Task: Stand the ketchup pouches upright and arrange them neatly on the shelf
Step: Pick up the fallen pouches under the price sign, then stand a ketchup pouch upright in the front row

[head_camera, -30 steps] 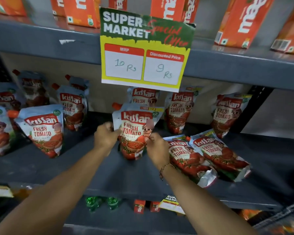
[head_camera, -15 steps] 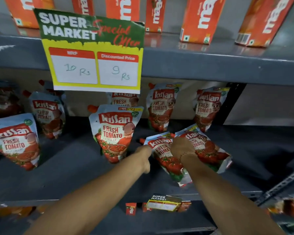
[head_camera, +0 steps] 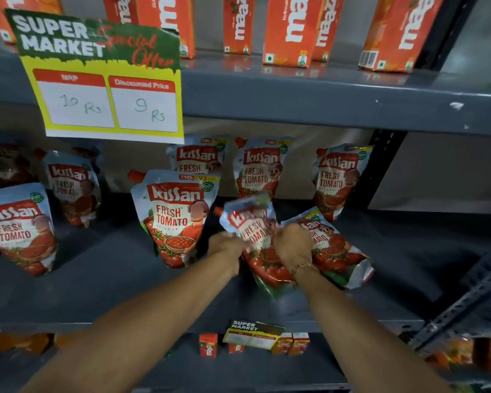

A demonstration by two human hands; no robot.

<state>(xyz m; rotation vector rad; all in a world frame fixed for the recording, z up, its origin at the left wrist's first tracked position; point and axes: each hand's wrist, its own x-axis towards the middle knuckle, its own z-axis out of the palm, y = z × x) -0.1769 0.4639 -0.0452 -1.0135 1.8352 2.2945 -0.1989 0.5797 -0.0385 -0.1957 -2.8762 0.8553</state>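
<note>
Both hands grip one ketchup pouch (head_camera: 253,231) at the middle of the grey shelf (head_camera: 102,282). My left hand (head_camera: 226,245) holds its left edge and my right hand (head_camera: 292,245) its right edge; its top is tilted up and blurred. A second pouch (head_camera: 338,251) lies flat just to the right, partly under my right wrist. An upright pouch (head_camera: 176,217) stands to the left of my hands. Behind stand three more upright pouches (head_camera: 197,157), (head_camera: 260,168), (head_camera: 338,177). Further left stand other pouches (head_camera: 17,228), (head_camera: 71,185).
A yellow and green price sign (head_camera: 102,78) hangs from the shelf above, which carries orange juice cartons (head_camera: 289,29). A dark perforated upright (head_camera: 380,165) bounds the shelf at the right. Below, small cartons (head_camera: 209,345) and another sign (head_camera: 253,333) sit on the lower shelf.
Both hands left the upright pouch and moved right to the lying pouches. They have taken hold of the left one and raised its top off the shelf.
</note>
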